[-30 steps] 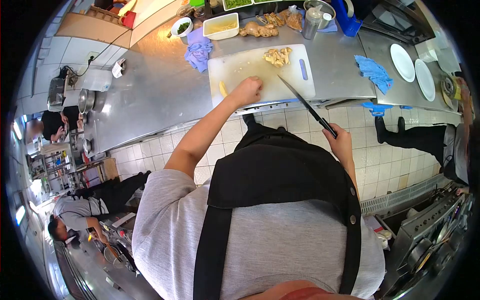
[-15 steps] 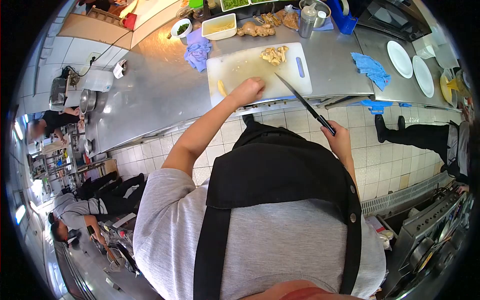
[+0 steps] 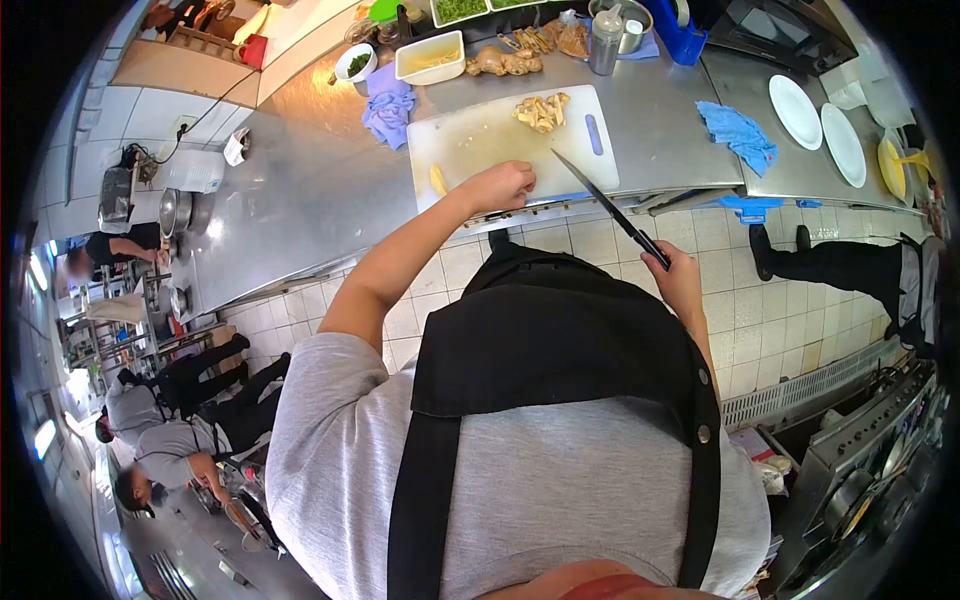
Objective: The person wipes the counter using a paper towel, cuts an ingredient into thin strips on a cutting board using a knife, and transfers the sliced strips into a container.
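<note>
A white cutting board (image 3: 480,145) lies on the steel counter. Near its right back corner is a pile of cut ginger pieces (image 3: 541,112), and one peeled ginger piece (image 3: 438,180) rests by its left edge. My left hand (image 3: 501,187) is at the board's front edge with its fingers curled closed; whatever may be inside them is hidden. In my right hand (image 3: 680,276) is the black handle of a kitchen knife (image 3: 588,184), held in front of the counter. Its blade slants up and left, with the tip over the board.
Behind the board stand a tub of pale strips (image 3: 430,60), whole ginger (image 3: 503,62) and a squeeze bottle (image 3: 605,42). A purple cloth (image 3: 388,112) lies left, a blue cloth (image 3: 737,135) and white plates (image 3: 796,112) right. Co-workers (image 3: 180,445) are at the left; another person's legs (image 3: 840,262) show right.
The view has shifted slightly, moving the board a little left in the picture. My left hand stays closed near the board's front edge, and the knife is nearly still. Co-workers at the left have moved.
</note>
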Motion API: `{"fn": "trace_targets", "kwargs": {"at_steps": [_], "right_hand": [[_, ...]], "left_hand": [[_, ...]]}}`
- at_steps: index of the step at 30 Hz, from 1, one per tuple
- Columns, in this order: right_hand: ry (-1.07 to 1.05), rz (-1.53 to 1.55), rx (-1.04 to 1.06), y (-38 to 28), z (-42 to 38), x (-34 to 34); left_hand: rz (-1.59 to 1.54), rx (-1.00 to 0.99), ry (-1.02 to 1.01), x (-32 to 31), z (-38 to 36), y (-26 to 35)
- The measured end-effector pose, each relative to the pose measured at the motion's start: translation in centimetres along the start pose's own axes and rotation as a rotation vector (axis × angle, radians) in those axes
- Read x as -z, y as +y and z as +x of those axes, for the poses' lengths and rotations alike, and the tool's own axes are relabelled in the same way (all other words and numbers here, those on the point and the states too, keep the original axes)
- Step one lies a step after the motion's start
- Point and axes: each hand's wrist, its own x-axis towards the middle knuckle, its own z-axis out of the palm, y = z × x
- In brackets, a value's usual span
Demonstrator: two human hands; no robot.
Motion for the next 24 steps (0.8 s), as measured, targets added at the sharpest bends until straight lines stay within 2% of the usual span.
{"fn": "trace_targets", "kwargs": {"at_steps": [6, 15, 18, 19, 23, 24], "right_hand": [[0.038, 0.019, -0.001, -0.3, 0.7, -1.1], [0.076, 0.003, -0.035, -3.4, 1.4, -3.6], [0.096, 0.007, -0.037, -3.9, 1.5, -4.4], [0.078, 0.0, -0.097, -4.7, 1.6, -4.4], [0.093, 0.056, -0.189, -7.1, 1.7, -5.4], [0.103, 0.055, -0.187, -7.3, 1.8, -5.8]], "left_hand": [[0.039, -0.061, -0.016, -0.1, 0.6, -0.6], [0.102, -0.29, 0.022, -0.4, 0.6, -3.2], [0.006, -0.227, 0.157, 2.1, 0.0, -4.9], [0.034, -0.181, 0.237, 3.5, -0.1, -6.0], [0.102, 0.024, 0.579, 11.2, -0.5, -12.4], [0.084, 0.088, 0.59, 13.6, -0.6, -13.8]]}}
